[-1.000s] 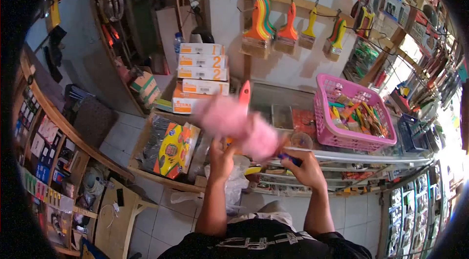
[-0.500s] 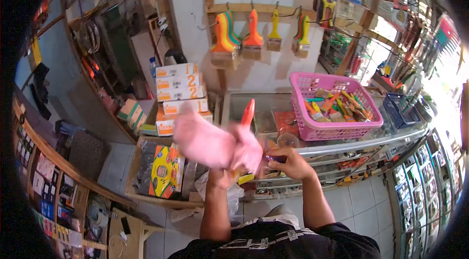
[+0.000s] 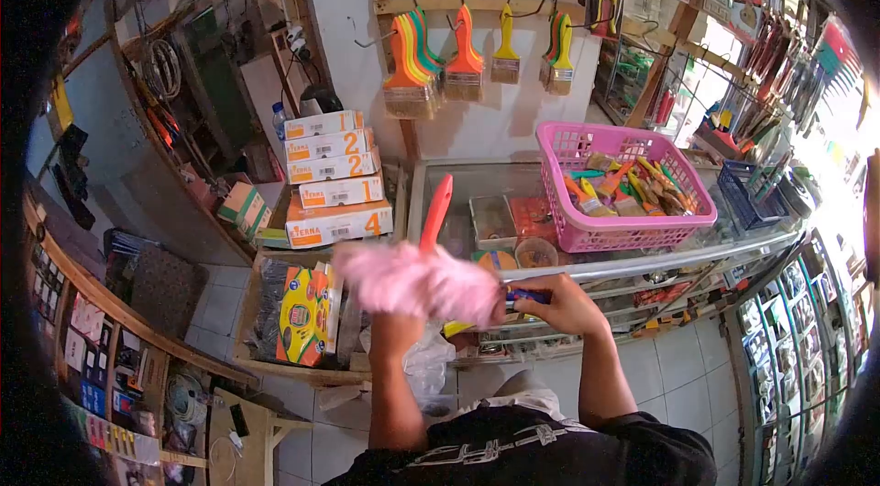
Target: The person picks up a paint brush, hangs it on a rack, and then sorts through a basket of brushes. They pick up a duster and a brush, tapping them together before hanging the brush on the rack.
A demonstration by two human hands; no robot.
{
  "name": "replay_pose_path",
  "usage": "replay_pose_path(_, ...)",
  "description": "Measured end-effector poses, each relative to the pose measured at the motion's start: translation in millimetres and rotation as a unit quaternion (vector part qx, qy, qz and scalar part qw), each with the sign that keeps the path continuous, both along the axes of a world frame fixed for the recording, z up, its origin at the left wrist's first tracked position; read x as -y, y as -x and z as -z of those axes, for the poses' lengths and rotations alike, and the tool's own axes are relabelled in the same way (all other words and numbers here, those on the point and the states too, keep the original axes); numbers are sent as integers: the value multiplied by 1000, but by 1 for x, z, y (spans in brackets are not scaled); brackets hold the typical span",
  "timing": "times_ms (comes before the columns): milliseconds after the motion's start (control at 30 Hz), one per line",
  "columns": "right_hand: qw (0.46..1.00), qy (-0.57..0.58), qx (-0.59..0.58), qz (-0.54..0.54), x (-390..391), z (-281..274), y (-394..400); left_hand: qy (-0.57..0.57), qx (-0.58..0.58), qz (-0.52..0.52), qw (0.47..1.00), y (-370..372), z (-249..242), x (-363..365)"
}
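Note:
A pink cloth, smeared by motion, lies over my left hand and hides most of its fingers. Behind the cloth a red handle sticks up, and a yellow piece shows under its lower edge. My right hand is closed around a small dark blue handle, whose far end meets the cloth's right edge; I cannot tell what tool it belongs to. Beyond my hands, a pink plastic basket full of paintbrushes stands on the glass counter.
Paintbrushes hang from hooks on the wall rail. Stacked orange-and-white boxes stand at the left, behind a yellow-and-red box in a tray. The glass counter has a metal front edge. A blue basket sits farther right.
The pink cloth has swung from raised and bunched to lower and more level. The red handle now shows more of its length, leaning slightly left. My right hand still grips the blue handle.

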State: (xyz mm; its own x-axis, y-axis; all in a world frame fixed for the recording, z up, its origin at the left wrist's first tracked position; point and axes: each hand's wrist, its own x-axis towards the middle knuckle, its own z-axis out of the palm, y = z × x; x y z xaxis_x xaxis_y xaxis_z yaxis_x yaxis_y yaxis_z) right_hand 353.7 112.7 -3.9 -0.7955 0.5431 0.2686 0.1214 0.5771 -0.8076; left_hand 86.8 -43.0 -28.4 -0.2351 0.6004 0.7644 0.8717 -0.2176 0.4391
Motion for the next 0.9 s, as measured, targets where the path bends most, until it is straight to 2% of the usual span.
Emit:
replay_pose_path(67,995,42,1,93,19,-9,3,100,254,-76,959,-28,-45,10)
replay_pose_path(100,989,44,-15,139,32,-19,8,34,211,-86,973,-33,-51,8)
replay_pose_path(200,998,-26,-58,16,25,2,0,33,117,-151,981,-11,-15,3)
replay_pose_path(233,999,-14,-43,26,25,-4,-3,48,129,-159,978,-11,-9,5)
replay_pose_path(333,981,65,40,176,35,-29,-8,-59,26,-156,986,-19,-31,-3)
replay_pose_path(367,987,42,44,146,31,-28,-12,-59,29,-157,985,-19,-30,-3)
replay_pose_path(467,996,72,19,39,19,-14,-22,-13,-22,-157,987,-3,-2,1)
replay_pose_path(500,996,17,25,86,18,-15,-22,-16,-64,-151,986,0,-6,2)
replay_pose_path(600,987,45,84,133,22,-33,-26,-20,-170,-132,976,11,-23,-5)
replay_pose_path(633,992,82,61,68,17,-31,-29,-15,-196,-127,972,19,-26,-5)
replay_pose_path(733,993,8,19,113,18,-28,-21,3,-264,-112,958,33,-40,-1)
replay_pose_path(767,989,20,54,137,19,-33,-16,-4,-274,-108,956,28,-47,-2)
replay_pose_path(867,991,102,83,8,15,-27,-11,1,-286,-117,951,24,-45,-1)
replay_pose_path(900,995,79,63,25,14,-22,-5,-1,-276,-124,953,24,-38,-1)
